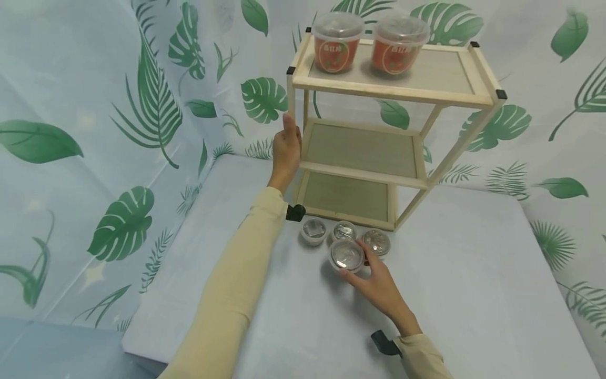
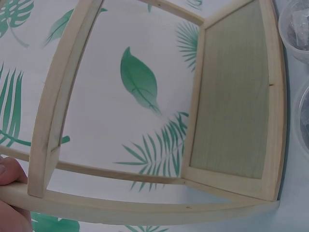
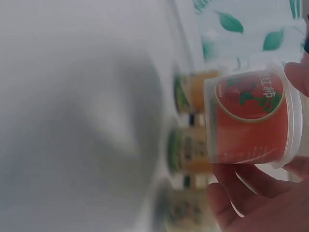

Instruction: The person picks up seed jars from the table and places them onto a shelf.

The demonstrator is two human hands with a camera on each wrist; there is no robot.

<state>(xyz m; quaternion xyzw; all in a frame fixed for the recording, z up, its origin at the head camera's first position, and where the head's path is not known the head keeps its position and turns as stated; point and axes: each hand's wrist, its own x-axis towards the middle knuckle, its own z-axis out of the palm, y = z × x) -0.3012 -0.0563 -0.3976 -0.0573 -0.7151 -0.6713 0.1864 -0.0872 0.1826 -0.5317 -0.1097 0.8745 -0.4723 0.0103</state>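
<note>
My right hand (image 1: 379, 284) grips a clear plastic tub with a lid (image 1: 347, 255) by its sides, in front of the shelf. In the right wrist view this tub (image 3: 251, 116) shows a red label with a tomato picture, and my fingers (image 3: 246, 188) curl round it. My left hand (image 1: 286, 145) holds the left post of a wooden three-tier shelf (image 1: 362, 173). In the left wrist view its fingertips (image 2: 12, 171) wrap the post at the middle tier. Three more lidded tubs, left (image 1: 313, 230), middle (image 1: 344, 230) and right (image 1: 376, 242), stand at the shelf's foot.
Two red-labelled tubs, left (image 1: 336, 45) and right (image 1: 399, 45), stand on the shelf's top tier. The shelf is on a white table (image 1: 473, 295), close to a leaf-print curtain (image 1: 521, 142) behind. Black wrist devices (image 1: 385, 343) sit at both cuffs.
</note>
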